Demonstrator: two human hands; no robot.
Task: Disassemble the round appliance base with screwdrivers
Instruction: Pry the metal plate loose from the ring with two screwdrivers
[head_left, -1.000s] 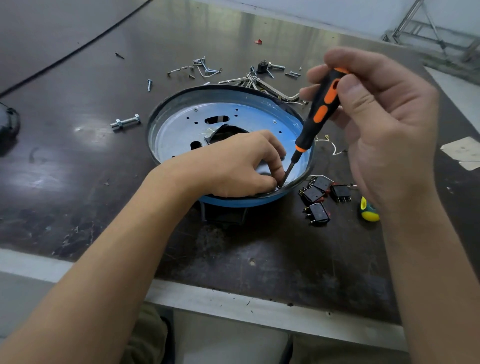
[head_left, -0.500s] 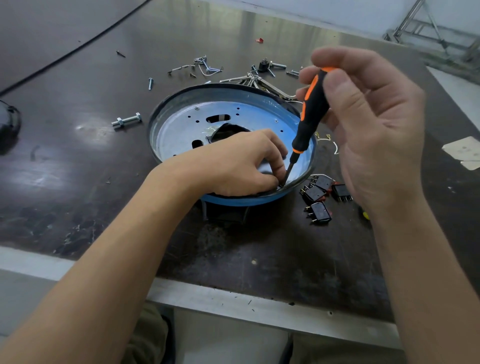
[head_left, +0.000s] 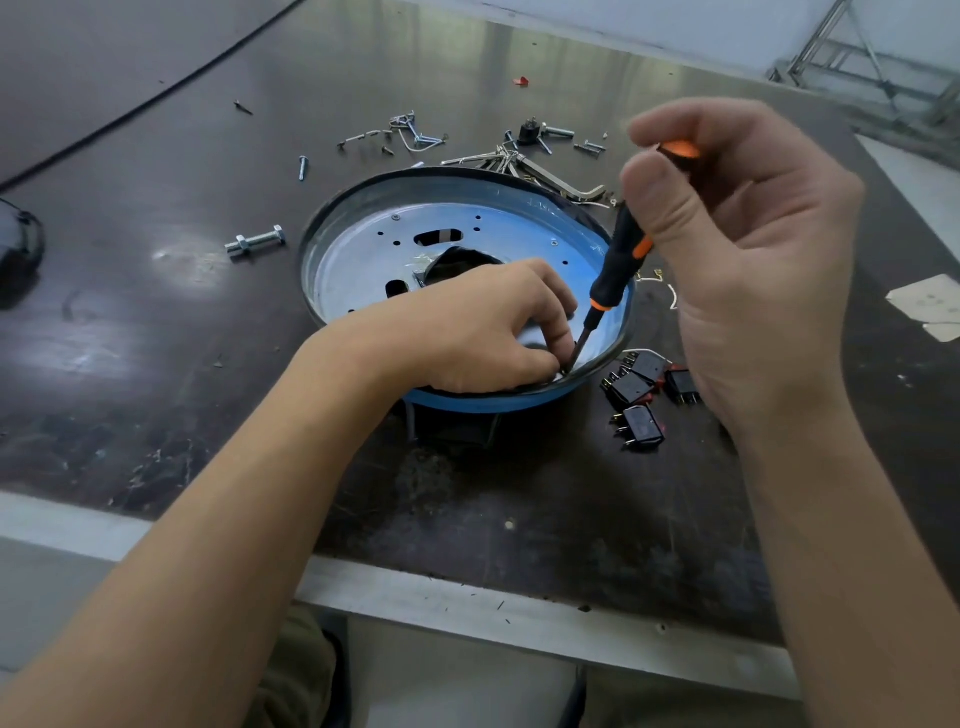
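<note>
In the middle of the dark table (head_left: 156, 312) the round appliance base (head_left: 363, 270) lies open side up. The right hand (head_left: 743, 249) grips the black-and-orange screwdriver (head_left: 618, 260) by its handle, fingers and thumb curled round it, tip down at the base's near inner wall. The left hand (head_left: 483, 332) rests inside the base, fingers curled beside that tip; whether they pinch anything cannot be told. Black switches (head_left: 631, 387) lie just right of the base, loose screws (head_left: 415, 132) beyond it

I classify this site as a workshop: a scuffed dark desk (head_left: 156, 389) with metal edging carries loose screws (head_left: 302, 167), a bolt (head_left: 255, 241) and switches (head_left: 641, 387); a bare metal frame (head_left: 872, 57) stands behind.
</note>
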